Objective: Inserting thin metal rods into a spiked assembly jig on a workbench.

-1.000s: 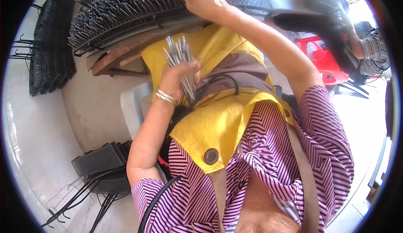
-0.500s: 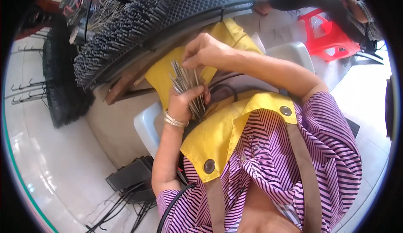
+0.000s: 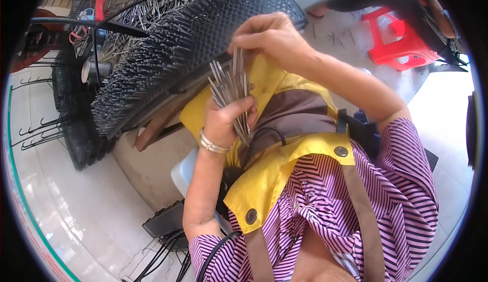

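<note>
And here's the striped shirt (image 3: 399, 200), pink-purple crossed by thin dark lines, the stripes meeting in chevrons down the front! Sleeves stop short, forearms uncovered, and both the left hand (image 3: 223, 121) and the right hand (image 3: 277, 40) are ungloved. Over the top comes a bright yellow apron (image 3: 256, 193), its bib folding and sagging, with a brown panel (image 3: 300, 110) across the lap. Look at those big round dark buttons (image 3: 251, 216), one at each bib corner, fastening broad brown straps (image 3: 365, 208)! Pale, shiny bangles (image 3: 213, 145) circle the left wrist, and a black cord (image 3: 217, 246) curves beside the left sleeve
</note>
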### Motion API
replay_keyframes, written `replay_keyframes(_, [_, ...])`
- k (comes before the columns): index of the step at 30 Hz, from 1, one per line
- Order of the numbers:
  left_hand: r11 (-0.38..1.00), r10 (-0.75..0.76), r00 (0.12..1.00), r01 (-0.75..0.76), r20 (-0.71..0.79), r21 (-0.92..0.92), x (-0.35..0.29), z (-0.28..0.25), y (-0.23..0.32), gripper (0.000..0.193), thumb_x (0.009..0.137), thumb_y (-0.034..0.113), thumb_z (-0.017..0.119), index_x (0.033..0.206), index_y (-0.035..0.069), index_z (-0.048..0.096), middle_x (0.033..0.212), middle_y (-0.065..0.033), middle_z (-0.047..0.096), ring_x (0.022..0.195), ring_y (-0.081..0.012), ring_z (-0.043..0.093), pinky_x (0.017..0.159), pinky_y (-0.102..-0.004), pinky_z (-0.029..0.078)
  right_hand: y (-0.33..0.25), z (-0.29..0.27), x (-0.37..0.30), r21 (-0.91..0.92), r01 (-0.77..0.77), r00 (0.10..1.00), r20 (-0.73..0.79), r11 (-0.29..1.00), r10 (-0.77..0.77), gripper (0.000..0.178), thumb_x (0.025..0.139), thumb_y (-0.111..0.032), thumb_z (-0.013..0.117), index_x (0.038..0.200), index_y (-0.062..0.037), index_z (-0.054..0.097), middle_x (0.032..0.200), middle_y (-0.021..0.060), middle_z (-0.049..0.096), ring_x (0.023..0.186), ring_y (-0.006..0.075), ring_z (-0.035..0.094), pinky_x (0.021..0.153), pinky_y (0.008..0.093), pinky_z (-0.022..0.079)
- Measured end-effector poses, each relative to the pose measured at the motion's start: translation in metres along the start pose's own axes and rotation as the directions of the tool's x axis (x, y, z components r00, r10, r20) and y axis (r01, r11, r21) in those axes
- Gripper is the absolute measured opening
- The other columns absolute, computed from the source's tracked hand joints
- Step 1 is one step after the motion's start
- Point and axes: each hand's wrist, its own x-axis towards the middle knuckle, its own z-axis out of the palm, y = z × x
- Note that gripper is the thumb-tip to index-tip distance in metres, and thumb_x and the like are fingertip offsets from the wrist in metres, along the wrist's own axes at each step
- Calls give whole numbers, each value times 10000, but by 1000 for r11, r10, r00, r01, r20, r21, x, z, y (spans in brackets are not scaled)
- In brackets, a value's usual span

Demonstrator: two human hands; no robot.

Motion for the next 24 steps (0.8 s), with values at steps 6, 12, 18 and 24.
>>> replay_keyframes(6, [999, -36, 999, 37, 14, -30, 13, 2, 3, 353, 719, 20, 595, 1049, -6, 475, 669, -136, 527, 465, -188, 479, 431, -275, 388, -13, -14, 3, 11, -12, 997, -78, 1000, 13, 79, 757, -69, 610, 748, 1, 644, 675, 49, 625, 549, 82, 540, 511, 217, 441])
replay_keyframes(12, [994, -61, 998, 60, -8, -88, 19, 1, 4, 350, 722, 22, 568, 1057, -5, 469, 652, -119, 516, 461, -175, 471, 430, -275, 382, -25, -32, 17, 94, 56, 992, -117, 994, -45, 132, 806, -79, 581, 860, 40, 598, 802, 125, 635, 698, 169, 614, 628, 256, 502])
replay_keyframes(18, [984, -71, 996, 59, -62, -166, 19, -6, -3, 344, 714, 6, 546, 1048, -8, 469, 638, -109, 508, 466, -171, 470, 431, -274, 382, -34, -34, 35, 297, 198, 969, -201, 934, -142, 86, 810, -44, 564, 784, 21, 614, 708, 89, 631, 600, 159, 602, 527, 249, 476])
replay_keyframes(24, [972, -50, 998, 37, -50, -232, 16, -9, -12, 345, 738, -2, 548, 1070, -14, 455, 641, -111, 514, 473, -172, 477, 436, -268, 386, -33, -13, 69, -36, 420, 884, -211, 907, -418, 72, 794, -46, 601, 791, 20, 629, 687, 39, 622, 584, 68, 552, 519, 193, 441])
